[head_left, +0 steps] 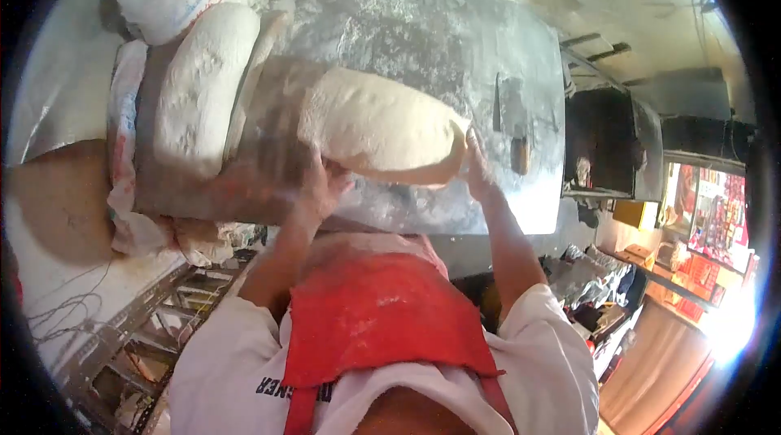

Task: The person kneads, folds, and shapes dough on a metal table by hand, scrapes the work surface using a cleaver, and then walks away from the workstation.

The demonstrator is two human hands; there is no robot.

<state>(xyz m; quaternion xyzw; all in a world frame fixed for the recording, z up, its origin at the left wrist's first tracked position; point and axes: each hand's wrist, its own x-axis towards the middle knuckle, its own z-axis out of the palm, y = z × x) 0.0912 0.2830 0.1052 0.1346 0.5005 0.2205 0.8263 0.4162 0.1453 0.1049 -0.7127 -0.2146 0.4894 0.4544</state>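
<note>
Far left, a long white plastic wrapper with red print (124, 130), lying along the edge of a grey, flour-dusted work table (390, 8). Above it, one crumpled white plastic sack with red and blue lettering (183, 8), mouth open; contents cannot be made out. Next, one long, pale, rounded roll of dough (199, 93), resting on the table, well apart from both hands. Centre left, the left hand (324, 184), thumb parted from the outstretched fingers, touching the near left edge of a broad, cream-coloured, floured slab of dough (382, 126). The slab lies over the table between the hands, its tapered end reaching the right hand (478, 165), whose fingers are straight and laid against that end. Just right, one small brown block-shaped piece (520, 155) on the table. Beyond the table, one dark, open-fronted box (602, 142), its interior too dim to itemise. Far right, orange crates (701, 274), contents indistinct.
</note>
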